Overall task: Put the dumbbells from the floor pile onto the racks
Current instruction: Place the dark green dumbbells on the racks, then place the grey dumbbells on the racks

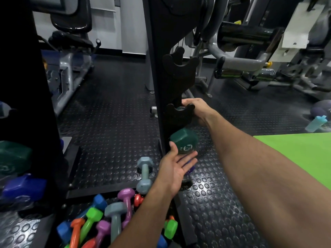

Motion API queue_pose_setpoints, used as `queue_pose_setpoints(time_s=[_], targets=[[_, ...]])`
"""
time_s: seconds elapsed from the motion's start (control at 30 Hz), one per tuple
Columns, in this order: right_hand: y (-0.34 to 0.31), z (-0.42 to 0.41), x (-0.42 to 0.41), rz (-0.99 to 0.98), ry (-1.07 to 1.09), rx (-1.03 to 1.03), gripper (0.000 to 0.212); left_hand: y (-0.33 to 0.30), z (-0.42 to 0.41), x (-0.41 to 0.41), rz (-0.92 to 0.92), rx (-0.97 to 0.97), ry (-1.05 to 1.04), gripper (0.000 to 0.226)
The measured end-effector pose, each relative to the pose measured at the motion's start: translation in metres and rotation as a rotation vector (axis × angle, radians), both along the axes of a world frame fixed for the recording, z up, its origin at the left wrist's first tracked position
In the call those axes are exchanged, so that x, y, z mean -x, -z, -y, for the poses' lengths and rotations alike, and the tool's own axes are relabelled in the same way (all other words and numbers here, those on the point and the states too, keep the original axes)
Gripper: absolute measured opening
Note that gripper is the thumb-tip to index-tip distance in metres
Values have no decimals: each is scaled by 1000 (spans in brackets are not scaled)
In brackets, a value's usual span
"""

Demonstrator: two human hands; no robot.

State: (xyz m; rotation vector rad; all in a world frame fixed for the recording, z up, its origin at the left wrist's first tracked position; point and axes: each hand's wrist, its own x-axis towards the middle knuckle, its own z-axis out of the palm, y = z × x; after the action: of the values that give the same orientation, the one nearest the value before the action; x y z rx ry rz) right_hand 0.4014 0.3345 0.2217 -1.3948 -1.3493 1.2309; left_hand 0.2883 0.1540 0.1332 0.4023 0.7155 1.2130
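A dark green dumbbell [184, 141] lies across a black cradle [176, 115] low on the upright rack post [157, 72]. Its near head points toward me. My left hand [176, 169] cups that head from below, palm up, thumb on its left edge. My right hand [196, 109] reaches round the cradle's far side and closes on the dumbbell's other end, where a sliver of green shows under the fingers. The handle is hidden. The floor pile [107, 221] of coloured dumbbells lies at the bottom left, by the rack's base.
An empty cradle [180, 66] sits higher on the post. A grey-blue dumbbell [145, 173] stands by the base. A second rack at far left holds green [14, 156] and blue [23, 187] dumbbells. A green mat [304, 154], a bottle [316, 123] and gym machines lie to the right.
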Motion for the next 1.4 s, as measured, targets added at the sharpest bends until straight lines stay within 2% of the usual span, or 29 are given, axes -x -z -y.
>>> queue_pose_setpoints(time_s=[0.1, 0.27, 0.47, 0.6, 0.67, 0.73, 0.83, 0.93, 1.07, 1.17, 1.23, 1.3, 1.33, 1.4], targets=[[-1, 4, -1, -29, -24, 32, 33, -1, -1, 3, -23, -3, -18, 70], [-5, 11, 0, -30, -1, 28, 28, 0, -2, 5, -180, -9, 21, 72], [5, 30, -13, -48, 89, 81, 23, 4, -7, 30, -436, -22, 52, 83], [22, 43, -24, -24, 157, 118, 44, 1, -12, 61, -633, 4, 122, 86], [26, 54, -27, -32, 216, 110, 40, 0, -15, 75, -720, 1, 148, 86], [32, 68, -27, -45, 255, 89, 32, 0, -15, 89, -800, -20, 151, 77], [58, 87, -29, -102, 376, 83, 14, 6, -10, 108, -941, -37, 156, 63], [99, 106, -28, -115, 524, 168, 17, 18, 0, 129, -1090, -71, 184, 58], [152, 136, -20, -24, 696, 316, 25, 40, 12, 159, -1210, -60, 160, 71], [178, 160, -11, 94, 760, 405, 19, 52, 16, 171, -1251, -12, 167, 78], [200, 169, -7, 168, 736, 484, 32, 59, 23, 177, -1310, 2, 210, 70], [235, 168, -8, 221, 654, 539, 51, 72, 28, 185, -1341, 26, 224, 70], [257, 164, -10, 237, 613, 561, 54, 79, 31, 188, -1346, 40, 217, 72], [259, 174, 10, 224, 495, 591, 39, 92, 37, 195, -1336, 77, 208, 73]])
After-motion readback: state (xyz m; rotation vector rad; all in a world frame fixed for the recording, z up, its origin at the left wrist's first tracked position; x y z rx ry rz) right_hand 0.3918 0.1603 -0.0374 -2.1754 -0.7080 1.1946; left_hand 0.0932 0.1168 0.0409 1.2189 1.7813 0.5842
